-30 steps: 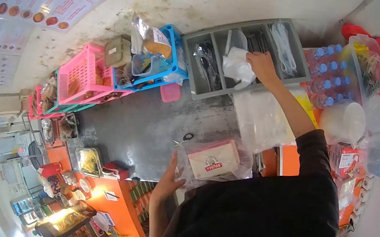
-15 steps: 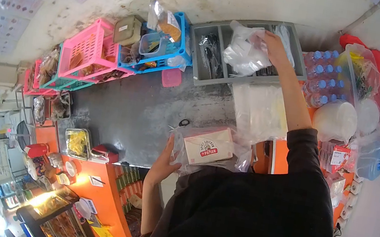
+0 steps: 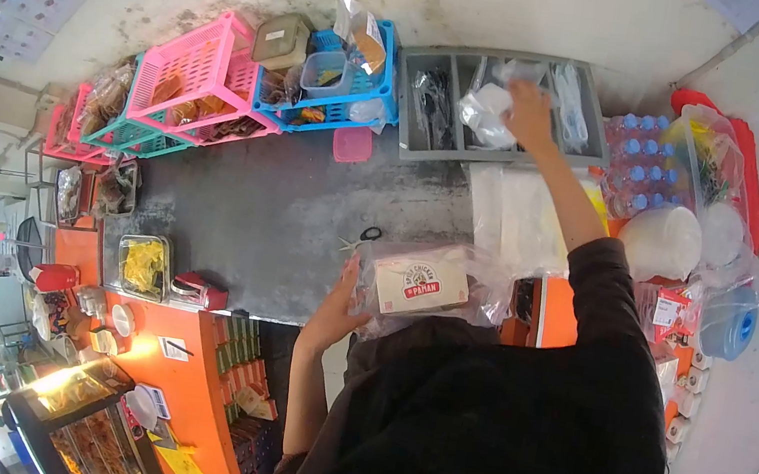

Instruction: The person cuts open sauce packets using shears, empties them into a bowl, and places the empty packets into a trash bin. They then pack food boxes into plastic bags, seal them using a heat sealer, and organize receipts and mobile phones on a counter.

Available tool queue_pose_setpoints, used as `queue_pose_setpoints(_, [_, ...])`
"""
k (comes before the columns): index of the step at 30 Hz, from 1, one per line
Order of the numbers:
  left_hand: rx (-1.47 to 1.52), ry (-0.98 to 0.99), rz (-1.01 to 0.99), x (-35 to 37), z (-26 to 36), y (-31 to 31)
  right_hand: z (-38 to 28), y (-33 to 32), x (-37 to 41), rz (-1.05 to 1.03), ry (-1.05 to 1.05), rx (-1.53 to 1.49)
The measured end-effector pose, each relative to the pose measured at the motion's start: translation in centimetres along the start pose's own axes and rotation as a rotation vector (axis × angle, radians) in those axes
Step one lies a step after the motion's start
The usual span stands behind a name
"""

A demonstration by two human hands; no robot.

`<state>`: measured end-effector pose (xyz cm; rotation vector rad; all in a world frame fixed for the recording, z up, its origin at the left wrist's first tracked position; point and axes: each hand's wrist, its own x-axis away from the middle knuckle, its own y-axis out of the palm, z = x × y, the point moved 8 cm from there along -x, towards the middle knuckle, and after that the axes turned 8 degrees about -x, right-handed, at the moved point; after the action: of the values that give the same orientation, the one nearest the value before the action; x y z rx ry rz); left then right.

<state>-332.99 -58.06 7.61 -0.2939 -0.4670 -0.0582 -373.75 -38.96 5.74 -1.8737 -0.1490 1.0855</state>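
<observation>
right hand (image 3: pixel 530 113) pinches clear bag (image 3: pixel 481 113) in grey tray (image 3: pixel 416 147). left hand (image 3: pixel 339 303) fingers curled on bagged box (image 3: pixel 420 283) below tray. step looks like fetching the bag; next needs a clean lift out.

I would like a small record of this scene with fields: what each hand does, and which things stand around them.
left hand: open, flat against the bagged box
right hand: stretched out, gripping a crumpled clear bag
under right hand: grey divided tray
surface: grey counter
beside tray: blue basket, pink basket, water bottles
near box: scissors
</observation>
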Motion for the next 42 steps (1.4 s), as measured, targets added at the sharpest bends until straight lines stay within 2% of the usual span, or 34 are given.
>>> queue_pose_setpoints(2, [0.009,0.014,0.010,0.1,0.3,-0.1,-2.1,0.8,1.3,0.028,-0.079,0.113])
queue_pose_setpoints(4, [0.022,0.023,0.022,0.3,0.7,-0.1,-1.3,4.3,1.9,-0.240,-0.102,0.234])
queue_pose_setpoints(7, [0.100,-0.045,0.024,0.4,0.5,-0.1,1.2,6.8,1.5,-0.326,-0.037,0.210])
queue_pose_setpoints(11, [0.037,-0.005,0.021,0.0,0.3,-0.1,2.0,5.2,0.2,-0.287,0.026,0.123])
queue_pose_setpoints(13, [0.043,-0.007,0.021,-0.1,0.0,-0.1,1.5,3.7,-0.5,-0.179,-0.080,0.062])
queue_pose_setpoints(16, [0.080,-0.001,0.018,-0.4,-0.2,-0.1,1.1,2.5,-0.8,-0.168,-0.174,0.075])
queue_pose_setpoints(20, [-0.022,0.022,0.008,-0.5,0.1,-0.3,1.2,1.2,-1.4,-0.153,-0.198,0.016])
queue_pose_setpoints(22, [-0.059,0.034,0.009,-0.4,-0.1,-0.3,2.0,0.1,-2.1,-0.076,-0.052,-0.063])
queue_pose_setpoints(23, [-0.027,0.021,0.007,-0.4,-0.3,-0.2,1.5,-0.3,-2.4,-0.078,-0.056,-0.063])
queue_pose_setpoints(25, [0.012,0.008,0.006,-0.3,-0.5,-0.1,2.3,-1.7,-3.1,-0.005,0.154,-0.204])
queue_pose_setpoints(26, [-0.028,0.018,0.007,-0.3,-0.4,-0.2,1.7,-2.3,-3.6,-0.011,0.150,-0.206])
queue_pose_setpoints(28, [-0.059,0.017,0.015,-0.3,-0.2,-0.3,1.9,-4.5,-4.3,0.155,0.417,-0.645])
queue_pose_setpoints(29, [-0.138,0.029,0.027,-0.2,0.3,-0.4,-1.4,-7.0,-5.2,0.138,0.414,-0.654])
queue_pose_setpoints(31, [-0.194,0.006,0.045,-0.2,0.2,-0.7,-10.1,-13.8,-6.6,0.170,0.193,-0.774])
queue_pose_setpoints(32, [-0.241,0.025,0.058,-0.1,0.1,-0.9,-10.9,-13.5,-6.1,0.136,0.212,-0.790])
queue_pose_setpoints(34, [-0.287,0.037,0.048,0.2,-0.2,-0.7,-13.5,-12.8,-5.9,0.055,-0.094,-0.506])
queue_pose_setpoints(35, [-0.293,0.054,0.058,0.3,0.2,-0.7,-11.2,-10.6,-5.4,0.044,-0.078,-0.502])
queue_pose_setpoints(37, [-0.305,0.101,0.088,0.2,1.4,-0.9,-4.4,-5.6,-5.3,0.105,0.102,-0.096])
queue_pose_setpoints(38, [-0.338,0.071,0.066,0.5,1.5,-0.7,-4.9,-5.8,-5.7,0.119,0.086,-0.094])
queue_pose_setpoints(39, [-0.368,0.035,0.050,0.7,1.3,-0.6,-6.0,-6.1,-5.9,0.128,0.063,0.038])
queue_pose_setpoints(40, [-0.365,0.038,0.070,0.8,1.1,-0.7,-7.1,-6.0,-6.1,0.133,0.044,0.166])
queue_pose_setpoints(41, [-0.366,0.065,0.079,1.0,0.7,-0.5,-7.5,-5.5,-6.1,0.136,0.034,0.157])
queue_pose_setpoints(42, [-0.370,0.095,0.084,1.2,0.6,-0.3,-7.6,-2.8,-5.7,-0.095,-0.038,0.256])
